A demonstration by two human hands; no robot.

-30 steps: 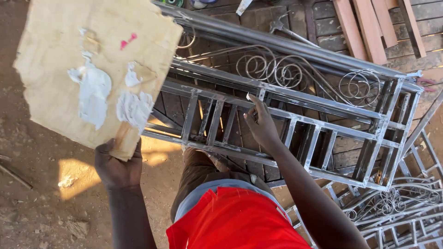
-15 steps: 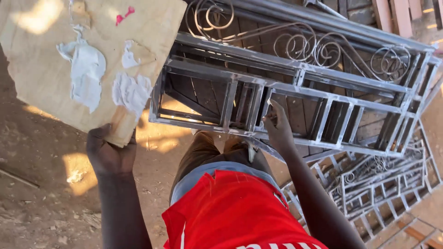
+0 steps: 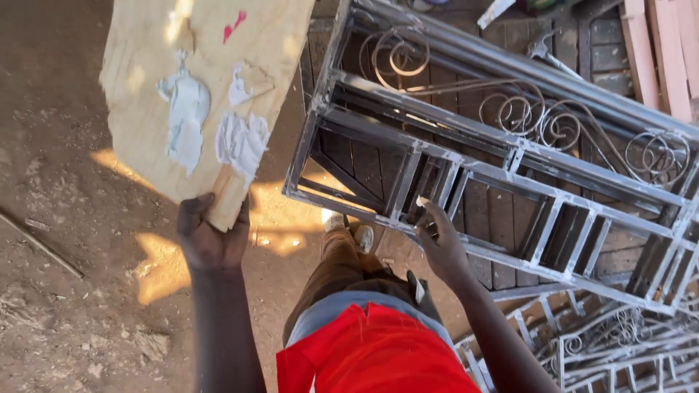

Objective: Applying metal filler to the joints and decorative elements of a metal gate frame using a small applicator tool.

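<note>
Our left hand (image 3: 211,244) grips the lower corner of a light, stiff board (image 3: 211,87) smeared with soft white filler (image 3: 240,142), while our right hand (image 3: 440,244) pinches a bar of the heavy, rigid metal grille (image 3: 510,167) lying before us.

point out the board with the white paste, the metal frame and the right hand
board (image 3: 145,51): head view, bare upper part of its face
metal frame (image 3: 582,185): head view, on a long middle bar
right hand (image 3: 440,244): head view, back of the hand at the frame's near bar
</note>
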